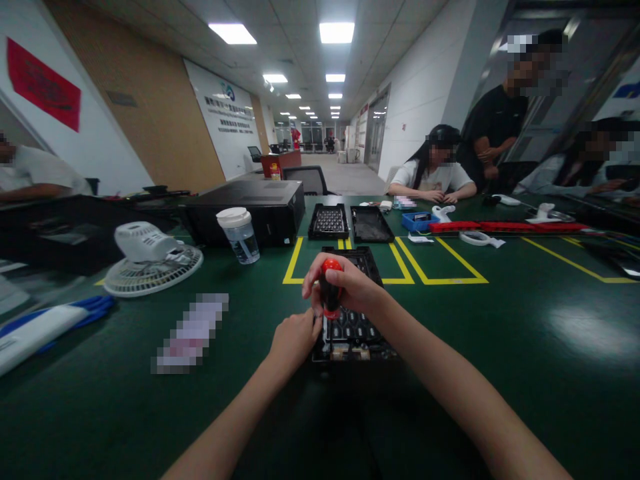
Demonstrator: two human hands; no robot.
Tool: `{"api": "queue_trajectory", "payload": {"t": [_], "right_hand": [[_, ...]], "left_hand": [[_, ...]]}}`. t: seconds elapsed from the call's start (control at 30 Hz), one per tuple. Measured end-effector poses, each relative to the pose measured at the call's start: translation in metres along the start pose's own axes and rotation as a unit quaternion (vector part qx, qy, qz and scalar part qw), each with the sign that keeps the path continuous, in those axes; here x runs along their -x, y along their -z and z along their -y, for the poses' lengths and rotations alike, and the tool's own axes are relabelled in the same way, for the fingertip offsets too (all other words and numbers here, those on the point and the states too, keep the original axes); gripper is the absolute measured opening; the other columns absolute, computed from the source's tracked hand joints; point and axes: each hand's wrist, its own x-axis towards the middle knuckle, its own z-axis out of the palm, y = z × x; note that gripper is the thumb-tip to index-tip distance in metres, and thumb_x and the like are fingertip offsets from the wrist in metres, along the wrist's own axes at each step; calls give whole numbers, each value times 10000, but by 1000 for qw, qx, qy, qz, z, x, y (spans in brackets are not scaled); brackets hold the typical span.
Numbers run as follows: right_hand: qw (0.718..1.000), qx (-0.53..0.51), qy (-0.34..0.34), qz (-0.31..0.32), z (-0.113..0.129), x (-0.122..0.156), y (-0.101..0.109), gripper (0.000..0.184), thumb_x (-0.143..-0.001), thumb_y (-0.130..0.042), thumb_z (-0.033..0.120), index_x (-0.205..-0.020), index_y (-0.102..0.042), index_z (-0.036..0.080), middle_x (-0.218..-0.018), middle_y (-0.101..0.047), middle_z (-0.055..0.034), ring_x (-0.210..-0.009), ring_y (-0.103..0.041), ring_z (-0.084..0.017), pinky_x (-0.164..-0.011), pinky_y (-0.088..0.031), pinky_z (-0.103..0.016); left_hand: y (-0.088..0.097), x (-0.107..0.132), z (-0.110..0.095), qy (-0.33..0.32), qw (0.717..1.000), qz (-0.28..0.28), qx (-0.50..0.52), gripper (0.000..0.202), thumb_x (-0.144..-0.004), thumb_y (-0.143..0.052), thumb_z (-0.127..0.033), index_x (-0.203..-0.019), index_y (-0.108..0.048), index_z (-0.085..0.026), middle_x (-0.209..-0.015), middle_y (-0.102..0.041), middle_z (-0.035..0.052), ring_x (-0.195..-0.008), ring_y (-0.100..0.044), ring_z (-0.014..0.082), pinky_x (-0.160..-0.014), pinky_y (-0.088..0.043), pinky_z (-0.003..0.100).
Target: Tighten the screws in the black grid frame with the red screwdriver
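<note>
My right hand (361,285) is closed around a screwdriver (331,288) with a red and black handle. The screwdriver stands nearly upright over the left side of a black plastic case (350,331), which holds rows of dark rounded cells. Where its tip meets the case cannot be made out. My left hand (295,335) rests at the left edge of the case, its fingers drawn together beside the screwdriver. Those fingertips are partly hidden, so what they pinch does not show. My right hand covers the middle of the case.
Beyond the case lie two black trays (327,223). A lidded plastic cup (240,237), a white fan (153,263) and a large black box (245,207) stand to the left. A blue bin (417,221) and red strip (500,227) lie right. Other people are around the table.
</note>
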Motion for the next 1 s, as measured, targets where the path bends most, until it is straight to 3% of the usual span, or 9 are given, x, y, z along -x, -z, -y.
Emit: {"api": "queue_trajectory", "payload": {"t": [0.13, 0.23, 0.43, 0.53, 0.77, 1.0], "right_hand": [[999, -22, 34, 11, -3, 1, 1, 226, -730, -546, 355, -788, -496, 142, -549, -472, 58, -353, -404, -29, -335, -323, -147], [998, -37, 39, 21, -4, 1, 1, 226, -733, -539, 363, -779, -496, 146, -539, -426, 65, -362, -369, -27, -352, -304, -156], [997, -66, 5, 27, 0, 0, -3, 382, -785, -309, 468, -769, -500, 137, -537, -427, 41, -386, -391, -61, -370, -304, -189], [997, -67, -27, 25, 1, -2, -4, 428, -791, -201, 445, -804, -492, 131, -526, -441, 31, -381, -399, -77, -382, -319, -212], [996, -70, -33, 39, -1, -2, -2, 349, -780, -264, 388, -736, -493, 128, -560, -447, 9, -411, -421, -89, -408, -324, -226], [995, -64, -35, 68, 0, 1, 3, 329, -790, -301, 399, -793, -487, 127, -641, -469, -20, -488, -471, -117, -437, -359, -242]], "left_hand": [[0, 1, 0, -1, 1000, -5, 2, 355, -843, -222, -383, -897, -523, -204, -774, -632, 60, -704, -606, 201, -635, -432, 307], [0, 1, 0, -3, 1000, -4, 6, 343, -841, -233, -385, -898, -517, -203, -775, -630, 60, -703, -605, 189, -634, -430, 291], [1, 1, 0, 0, 1000, 3, 11, 413, -842, -193, -427, -884, -531, -193, -769, -629, 67, -717, -604, 195, -639, -429, 295], [3, 1, -1, 11, 1000, 20, 18, 447, -841, -181, -442, -901, -541, -183, -784, -627, 71, -736, -603, 187, -664, -426, 284], [5, 2, -3, 18, 999, 27, 3, 474, -839, -180, -450, -932, -554, -175, -783, -628, 84, -742, -602, 211, -664, -432, 311], [5, 1, -2, 16, 1000, 26, 0, 455, -837, -200, -445, -954, -550, -179, -787, -634, 83, -742, -603, 210, -661, -433, 310]]}}
